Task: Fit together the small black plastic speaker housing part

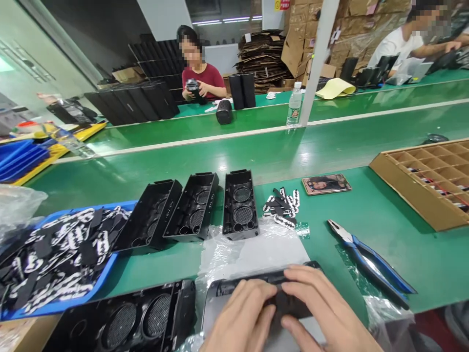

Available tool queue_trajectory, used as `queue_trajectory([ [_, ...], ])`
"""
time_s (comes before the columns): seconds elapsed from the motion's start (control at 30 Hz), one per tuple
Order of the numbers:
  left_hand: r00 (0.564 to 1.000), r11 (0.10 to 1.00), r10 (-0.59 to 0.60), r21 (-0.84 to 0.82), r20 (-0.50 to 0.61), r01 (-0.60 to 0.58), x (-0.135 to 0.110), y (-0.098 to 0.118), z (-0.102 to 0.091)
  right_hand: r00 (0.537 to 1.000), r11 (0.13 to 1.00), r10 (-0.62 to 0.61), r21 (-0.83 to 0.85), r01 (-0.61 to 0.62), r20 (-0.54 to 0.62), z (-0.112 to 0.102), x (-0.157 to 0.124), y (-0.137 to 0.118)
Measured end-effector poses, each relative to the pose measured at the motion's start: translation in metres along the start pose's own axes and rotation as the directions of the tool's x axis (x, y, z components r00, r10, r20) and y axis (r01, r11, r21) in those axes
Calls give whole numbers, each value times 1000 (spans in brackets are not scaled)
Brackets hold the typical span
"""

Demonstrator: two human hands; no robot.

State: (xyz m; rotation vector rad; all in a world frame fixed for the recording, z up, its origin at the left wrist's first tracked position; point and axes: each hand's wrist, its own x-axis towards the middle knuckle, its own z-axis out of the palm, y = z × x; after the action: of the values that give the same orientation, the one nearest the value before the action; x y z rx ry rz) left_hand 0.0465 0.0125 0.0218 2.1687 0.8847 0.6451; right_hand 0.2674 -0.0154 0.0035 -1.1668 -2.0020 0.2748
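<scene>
The green bench [373, 210] carries everything within reach. At its far right corner sits a divided carton [405, 195], probably kept out there so that its wired contents stay separate and clear of the hands. Against the left edge a blue tray [104, 277] is heaped with black and white pieces, loose and close by, likely for easy picking.

Along the far side, left of centre, stand three open housings [241, 200], hollow sides up, which leaves their grilles and inner walls exposed. A fourth housing [122, 318] lies at the near edge, just right of the tray.

The dark casing [220, 310] is at the middle of the near edge, partly on a plastic sheet [271, 252] – perhaps there to spare its surface. The left hand [238, 315] and right hand [328, 310] meet over it, fingers bent and thumbs turned inward, seemingly to steady it from both sides; whether they pinch a small part between them, I cannot tell.

Pliers [370, 264] rest toward the right edge, beside the right hand. A phone [327, 184] lies farther back, and left of it a small pile of strips [282, 208] – handy, but apart from the casing.
</scene>
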Motion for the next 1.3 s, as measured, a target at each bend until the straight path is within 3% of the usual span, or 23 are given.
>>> queue_trajectory([
  [0.07, 993, 997, -75, -14, 93, 76, 7, 0, -5, 995, 995, 89, -38, -91, -43, -4, -9, 5],
  [0.17, 940, 980, -179, -36, 292, 198, 21, 5, -17, 974, 978, 209, 26, -208, -86, -6, -18, 9],
  [0.37, 838, 949, -284, 8, 465, 317, 56, 16, -32, 969, 970, 227, 118, -215, -101, -1, -20, 10],
  [0.53, 826, 939, -257, -74, 501, 337, 65, 18, -40, 967, 966, 219, 168, -196, -131, -3, -18, 12],
  [0.7, 785, 842, -356, -191, 507, 505, 63, 13, -42, 966, 962, 231, 177, -209, -113, -6, -17, 14],
  [0.77, 792, 838, -368, -195, 487, 510, 62, 12, -40, 972, 968, 213, 152, -197, -96, -6, -16, 14],
  [0.87, 828, 873, -355, -164, 434, 460, 56, 13, -38, 989, 989, 127, 84, -121, -81, -7, -8, 12],
  [0.97, 892, 920, -334, -101, 305, 379, 40, 13, -37, 999, 994, 1, 113, -5, 37, -9, 4, 9],
  [1.03, 948, 964, -249, -47, 197, 263, 26, 10, -36, 986, 983, -56, 179, 28, 156, -13, 12, 9],
  [1.1, 993, 998, -61, 24, 103, 59, 12, 4, -34, 960, 978, -74, 209, 16, 271, -19, 20, 10],
  [1.2, 977, 952, 207, 219, 42, -211, -6, -6, -29, 912, 977, -113, 210, 30, 395, -29, 27, 14],
  [1.3, 967, 907, 248, 339, 57, -252, -18, -9, -26, 897, 971, -174, 224, 87, 407, -29, 29, 17],
])
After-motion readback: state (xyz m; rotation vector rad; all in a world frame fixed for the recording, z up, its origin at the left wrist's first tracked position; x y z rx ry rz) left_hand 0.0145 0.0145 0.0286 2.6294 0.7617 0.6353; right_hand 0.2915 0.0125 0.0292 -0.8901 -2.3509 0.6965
